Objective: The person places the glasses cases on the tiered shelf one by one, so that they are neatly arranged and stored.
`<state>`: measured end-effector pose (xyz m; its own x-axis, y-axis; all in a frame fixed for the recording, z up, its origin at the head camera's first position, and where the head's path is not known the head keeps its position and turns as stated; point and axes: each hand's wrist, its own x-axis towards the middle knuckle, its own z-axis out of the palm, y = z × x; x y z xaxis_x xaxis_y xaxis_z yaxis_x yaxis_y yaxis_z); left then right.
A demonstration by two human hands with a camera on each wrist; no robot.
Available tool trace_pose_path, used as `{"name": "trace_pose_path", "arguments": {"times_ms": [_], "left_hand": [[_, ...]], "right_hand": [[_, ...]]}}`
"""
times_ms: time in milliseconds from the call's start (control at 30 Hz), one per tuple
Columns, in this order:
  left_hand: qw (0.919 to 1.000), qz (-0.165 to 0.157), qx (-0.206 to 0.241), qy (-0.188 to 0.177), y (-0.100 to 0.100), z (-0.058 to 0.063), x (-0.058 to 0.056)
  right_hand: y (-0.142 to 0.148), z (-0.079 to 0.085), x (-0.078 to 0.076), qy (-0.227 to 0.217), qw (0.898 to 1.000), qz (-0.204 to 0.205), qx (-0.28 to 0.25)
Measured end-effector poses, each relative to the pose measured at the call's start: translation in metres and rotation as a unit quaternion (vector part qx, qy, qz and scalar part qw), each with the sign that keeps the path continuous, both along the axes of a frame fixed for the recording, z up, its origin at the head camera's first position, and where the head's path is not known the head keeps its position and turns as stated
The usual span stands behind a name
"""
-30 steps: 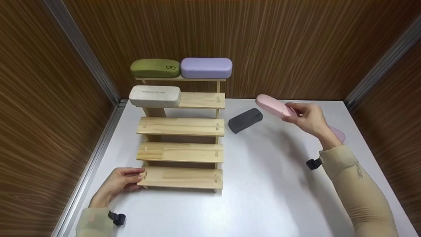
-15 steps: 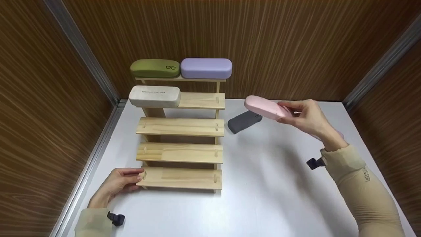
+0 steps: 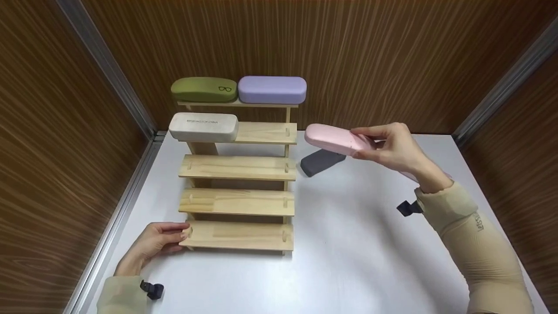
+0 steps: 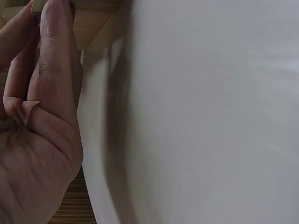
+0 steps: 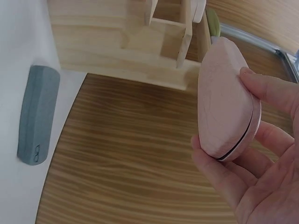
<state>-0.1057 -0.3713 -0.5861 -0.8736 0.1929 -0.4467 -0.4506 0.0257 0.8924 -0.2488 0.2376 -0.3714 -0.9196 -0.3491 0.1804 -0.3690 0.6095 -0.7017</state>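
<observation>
My right hand (image 3: 394, 148) pinches a pink glasses case (image 3: 333, 138) by its right end, holding it in the air just right of the wooden tiered rack (image 3: 237, 168). In the right wrist view the pink case (image 5: 224, 100) sits between thumb and fingers, a dark seam along its edge. Down at the rack's bottom left corner, my left hand (image 3: 152, 244) grips the end of the lowest shelf, thumb on top; the left wrist view shows the fingers (image 4: 56, 60) at the wood. A green glasses case (image 3: 205, 89) and a lavender one (image 3: 272, 89) occupy the top shelf.
A white glasses case (image 3: 204, 127) rests on the left of the second shelf. On the white table (image 3: 340, 261) lies a dark grey glasses case (image 3: 321, 163), partly covered by the pink one in the head view. Another pinkish case is mostly hidden behind the right wrist. Wood-grain panels surround the table.
My right hand has carried the pink case leftward toward the rack, and the case now overlaps the dark grey one in the head view. My left hand keeps its grip on the bottom shelf.
</observation>
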Motion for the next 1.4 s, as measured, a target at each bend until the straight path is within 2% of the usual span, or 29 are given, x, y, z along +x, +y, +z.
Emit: {"name": "trace_pose_path", "arguments": {"times_ms": [233, 467, 633, 900, 1400], "left_hand": [[0.9999, -0.008, -0.006, 0.001, 0.001, 0.001, 0.001], [0.9999, -0.010, -0.005, 0.003, 0.002, 0.002, 0.002], [1.0000, -0.007, -0.005, 0.004, 0.002, 0.003, 0.002], [1.0000, -0.006, 0.000, 0.006, 0.003, 0.004, 0.002], [1.0000, 0.000, -0.007, -0.006, 0.001, 0.001, 0.003]], "right_hand": [[-0.019, 0.010, -0.004, 0.014, 1.000, 0.020, 0.010], [-0.043, 0.015, -0.013, 0.076, 0.993, 0.086, 0.008], [-0.061, 0.014, -0.022, 0.085, 0.991, 0.108, 0.001], [-0.086, 0.014, -0.038, 0.089, 0.989, 0.116, 0.013], [-0.129, 0.006, -0.052, 0.082, 0.989, 0.111, 0.045]]}}
